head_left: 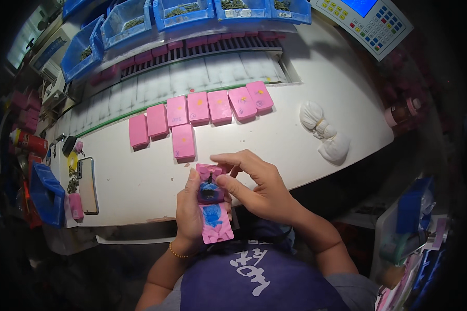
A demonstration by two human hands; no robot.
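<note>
An opened pink rubber mold (pixel 224 231) lies in my left hand (pixel 189 208), whose fingers are wrapped round it. Its two halves are spread one above the other, with blue colouring in the hollow of each. A dark, narrow piece (pixel 209 178) stands in the upper half, and a blackish patch shows below it. My right hand (pixel 262 187) grips the upper half's right side, thumb on the inner face and index finger stretched past the top edge. Its other fingers are partly hidden behind the mold.
A row of pink mold blocks (pixel 197 107) crosses the white table (pixel 275 140), one block (pixel 183 141) nearer me. A white tied cloth bundle (pixel 324 132) lies right, a phone (pixel 87 185) left. Blue bins (pixel 183 11) stand behind; a keypad device (pixel 371 23) sits far right.
</note>
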